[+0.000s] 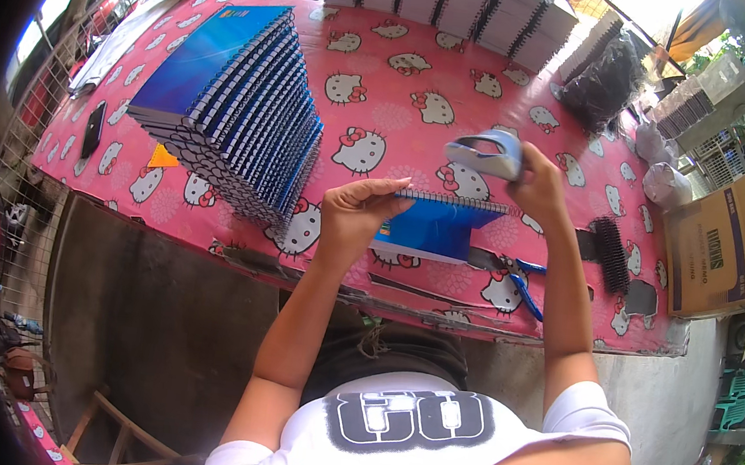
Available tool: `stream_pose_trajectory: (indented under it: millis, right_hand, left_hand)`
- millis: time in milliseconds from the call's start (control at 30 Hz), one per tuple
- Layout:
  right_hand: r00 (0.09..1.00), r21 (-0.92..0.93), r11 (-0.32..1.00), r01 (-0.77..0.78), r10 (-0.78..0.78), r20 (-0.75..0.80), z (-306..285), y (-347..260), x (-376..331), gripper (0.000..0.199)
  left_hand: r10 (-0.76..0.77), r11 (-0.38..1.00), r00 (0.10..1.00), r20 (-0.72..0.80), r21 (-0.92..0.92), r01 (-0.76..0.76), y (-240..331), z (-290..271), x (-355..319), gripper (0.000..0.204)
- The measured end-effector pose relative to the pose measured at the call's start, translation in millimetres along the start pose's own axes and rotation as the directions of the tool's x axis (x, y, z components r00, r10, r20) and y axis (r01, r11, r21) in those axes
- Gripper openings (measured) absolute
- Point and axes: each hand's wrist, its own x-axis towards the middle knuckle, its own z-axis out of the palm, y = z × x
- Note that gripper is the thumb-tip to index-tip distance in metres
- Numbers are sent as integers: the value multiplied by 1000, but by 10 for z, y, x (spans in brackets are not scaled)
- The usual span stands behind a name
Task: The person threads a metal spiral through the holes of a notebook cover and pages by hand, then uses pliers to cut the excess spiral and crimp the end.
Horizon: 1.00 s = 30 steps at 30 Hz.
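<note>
A blue spiral notebook (pixel 436 230) lies near the table's front edge, its wire-bound side facing away from me. My left hand (pixel 358 217) grips its upper left corner, thumb and fingers closed on the bound edge. Raised above the notebook's right end, my right hand (pixel 539 185) is closed on a light-blue, rounded hand-held tool (pixel 487 154) with a dark opening; its exact kind is unclear. Blue-handled pliers (pixel 525 289) rest beside the notebook, under my right forearm. To the left stands a tall stack of blue spiral notebooks (pixel 230 118).
Black binding coils (pixel 611 255) and a cardboard box (pixel 725 242) are at the right. Several piles of black-bound books (pixel 451 5) line the far side, near a black plastic bag (pixel 601 89). A black phone (pixel 93 130) lies at the left on the pink patterned tablecloth (pixel 379 79).
</note>
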Motion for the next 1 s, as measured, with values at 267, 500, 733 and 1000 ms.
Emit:
stream_pose_trajectory:
  millis: [267,500,733,1000]
  right_hand:
    - [998,-317,948,28,-8,65,-378,94,-1187,49]
    - [987,-86,989,-120,128,93,-259,-284,-1728,50]
    - [984,142,975,170,-176,29,-173,-1137,-1347,46]
    - [760,681,398,-615,69,646,-55,-928,-1297,30]
  left_hand:
    - [436,897,894,-108,130,-422,439,286,-7,17]
    - [429,689,853,296,503,-521,44,284,-501,26]
    - [327,789,930,167,494,-365,215,332,-549,22]
    - [548,700,816,184,433,-568,67,226,-501,21]
